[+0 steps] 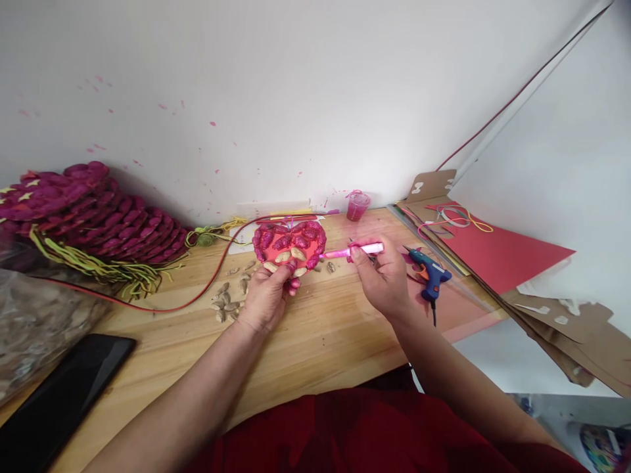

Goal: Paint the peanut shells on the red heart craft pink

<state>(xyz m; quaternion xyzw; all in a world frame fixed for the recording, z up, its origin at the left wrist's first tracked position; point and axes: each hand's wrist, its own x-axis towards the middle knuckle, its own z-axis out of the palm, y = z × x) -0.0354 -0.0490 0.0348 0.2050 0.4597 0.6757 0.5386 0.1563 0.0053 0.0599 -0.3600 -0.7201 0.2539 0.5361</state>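
Note:
My left hand (271,292) is closed on the lower edge of a red heart-shaped craft piece (308,248), held above the table. Peanuts line its border, most coated in glossy magenta paint. A few near my thumb, such as the bare peanut (297,253), are still tan. Between the thumb and fingers of my right hand (382,276) is a white-handled paintbrush (365,250). Its pink-stained tip meets the right edge of the heart. Loose peanuts (224,303) lie on the wood left of and behind my left hand.
A plastic cup of magenta paint (357,206) stands by the wall. To the right are a blue glue gun (432,276), red sheet (507,249) and cardboard (562,315). At left sit stacked magenta heart pieces (113,213), a bag of peanuts (39,328) and a black phone (69,394).

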